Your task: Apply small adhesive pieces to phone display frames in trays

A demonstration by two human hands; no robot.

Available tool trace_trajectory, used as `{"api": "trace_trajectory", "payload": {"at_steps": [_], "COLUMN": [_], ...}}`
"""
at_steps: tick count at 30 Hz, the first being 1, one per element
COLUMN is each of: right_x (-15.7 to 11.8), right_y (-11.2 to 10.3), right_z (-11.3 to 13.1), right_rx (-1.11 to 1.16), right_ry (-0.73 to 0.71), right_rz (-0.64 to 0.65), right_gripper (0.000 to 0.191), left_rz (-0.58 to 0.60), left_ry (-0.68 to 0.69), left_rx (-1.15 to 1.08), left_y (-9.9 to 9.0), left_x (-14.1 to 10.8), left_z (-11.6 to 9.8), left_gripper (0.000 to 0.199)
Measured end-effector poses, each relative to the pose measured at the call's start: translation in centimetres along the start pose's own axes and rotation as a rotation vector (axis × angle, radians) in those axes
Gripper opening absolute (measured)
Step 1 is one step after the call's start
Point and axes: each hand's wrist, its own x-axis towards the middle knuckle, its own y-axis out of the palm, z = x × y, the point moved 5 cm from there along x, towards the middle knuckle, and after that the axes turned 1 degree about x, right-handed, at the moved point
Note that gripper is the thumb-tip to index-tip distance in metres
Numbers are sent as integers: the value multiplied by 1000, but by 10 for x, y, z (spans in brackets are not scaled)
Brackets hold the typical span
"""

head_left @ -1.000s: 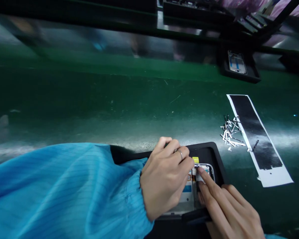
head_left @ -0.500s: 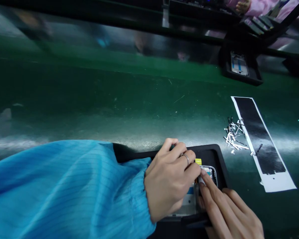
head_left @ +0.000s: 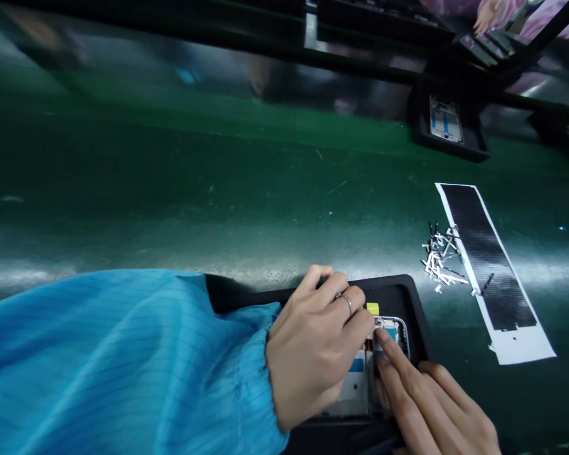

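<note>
An opened phone body [head_left: 348, 401] with a silvery plate and bared inner parts lies in a black tray [head_left: 398, 287]. Over its upper part bends my left hand [head_left: 315, 347], with a ring on one finger and the fingers curled. Its fingertips are hidden, so what they hold cannot be made out. My right hand [head_left: 436, 404] comes in from the lower right. Its index fingertip rests on the phone's inner parts, the other fingers bunched beside a small dark piece. Behind the phone's edge sits a yellow block [head_left: 372, 308].
Right of the tray lies a white sheet with black strips [head_left: 490, 253], beside a pile of small white and black scraps [head_left: 440, 256]. Farther back stands another black tray [head_left: 455, 148] holding a phone part [head_left: 446, 119]. A co-worker's hand [head_left: 486, 16] shows at top right.
The view has shifted slightly, so the scene sits a little farther left. My right index finger has drawn a little apart from my left hand, baring more of the phone's inner parts.
</note>
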Motion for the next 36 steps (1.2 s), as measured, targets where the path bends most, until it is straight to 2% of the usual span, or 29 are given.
{"api": "trace_trajectory", "payload": {"at_steps": [10,17,23,26,29,33,36], "right_x": [2,1,-2,-9,-14,-11,-4], "right_y": [3,3,2,-1,-6,-10,-12], "right_z": [1,0,1,-7,-18,-33,-36], "right_rx": [26,-2,7,64,219,600,842], "right_ry": [36,24,6,117,251,509,579], "right_rz": [-12,-23,-3,-28,-77,-122,-165], "right_gripper": [34,25,24,23,19,15,20], "left_rz": [-5,-16,-14,-33,-71,-117,-177], "left_ry": [9,11,13,2,-12,-14,-49], "left_rx": [41,48,56,-16,-149,-311,-385], "left_y": [-1,-1,-1,-4,-10,-12,-14], "left_x": [0,1,0,0,1,-1,-3], "left_z": [-1,-3,-2,-3,-3,-7,-9], "left_gripper": [28,30,29,28,24,23,24]}}
